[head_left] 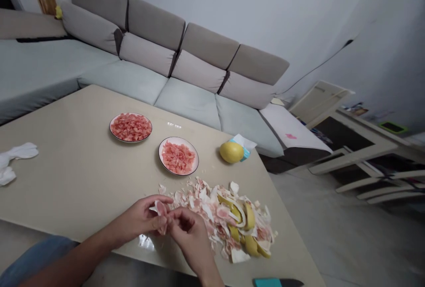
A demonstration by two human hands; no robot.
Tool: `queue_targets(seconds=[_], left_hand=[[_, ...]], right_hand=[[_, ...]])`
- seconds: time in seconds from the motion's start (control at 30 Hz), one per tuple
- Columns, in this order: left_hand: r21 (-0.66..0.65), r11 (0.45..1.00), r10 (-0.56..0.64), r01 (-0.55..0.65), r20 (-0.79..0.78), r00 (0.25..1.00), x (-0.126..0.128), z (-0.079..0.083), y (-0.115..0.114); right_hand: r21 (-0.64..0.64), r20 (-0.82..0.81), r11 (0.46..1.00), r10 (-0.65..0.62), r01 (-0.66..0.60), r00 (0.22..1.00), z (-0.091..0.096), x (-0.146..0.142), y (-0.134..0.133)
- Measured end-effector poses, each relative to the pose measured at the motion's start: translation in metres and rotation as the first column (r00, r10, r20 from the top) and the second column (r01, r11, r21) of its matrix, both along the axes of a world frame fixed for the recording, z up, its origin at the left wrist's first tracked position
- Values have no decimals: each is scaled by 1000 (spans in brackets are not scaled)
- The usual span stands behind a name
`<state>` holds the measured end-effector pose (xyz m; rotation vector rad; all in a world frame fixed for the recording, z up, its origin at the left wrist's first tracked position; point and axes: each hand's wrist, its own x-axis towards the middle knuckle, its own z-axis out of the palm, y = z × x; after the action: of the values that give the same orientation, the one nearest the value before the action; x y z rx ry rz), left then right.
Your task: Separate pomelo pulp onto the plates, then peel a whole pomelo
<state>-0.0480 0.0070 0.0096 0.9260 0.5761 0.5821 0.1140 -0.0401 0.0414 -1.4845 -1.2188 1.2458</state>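
Note:
My left hand (pixel 151 217) is closed around a pomelo segment (pixel 161 209), its pink flesh and white membrane showing between thumb and fingers. Thumb and forefinger of my right hand (pixel 190 233) pinch at the edge of that same segment; what exactly lies between those fingertips is too small to make out. Just right of my hands spreads a heap of pomelo peel and membranes (pixel 212 209), with yellow rind pieces (pixel 249 216) among the white and pink scraps. Beyond it are two plates of pink pulp: a nearer plate (pixel 190 144) and a farther, fuller plate (pixel 114 136).
A whole yellow pomelo (pixel 231 152) stands by a blue tissue pack (pixel 246 154) near the table's right edge. At the front edge lies a knife (pixel 268 282) with a teal handle. Crumpled white tissue (pixel 20 152) is at the left. A grey sofa (pixel 189 96) lines the table's far side.

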Motion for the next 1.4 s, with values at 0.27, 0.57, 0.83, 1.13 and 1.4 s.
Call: queue_targets(seconds=[0.27,0.57,0.83,1.13,1.4], left_hand=[[-59,998,-4,4,4,1000,3,14,-1],[-79,997,4,-3,16,1000,-3,12,0],[-54,996,61,-64,-47,997,-5,9,4],[-51,996,68,-74,-97,993,-2,9,7],[118,985,149,-129,-175,973,-1,-3,6]], right_hand=[[-145,-391,983,-160,111,907,-31,0,-2],[-234,-715,960,-277,153,642,-34,-7,-10],[-184,-639,956,-294,230,711,-46,-1,-16],[-31,-320,981,-191,191,928,-31,5,-12],[102,-3,958,-270,269,963,-30,-6,-6]])
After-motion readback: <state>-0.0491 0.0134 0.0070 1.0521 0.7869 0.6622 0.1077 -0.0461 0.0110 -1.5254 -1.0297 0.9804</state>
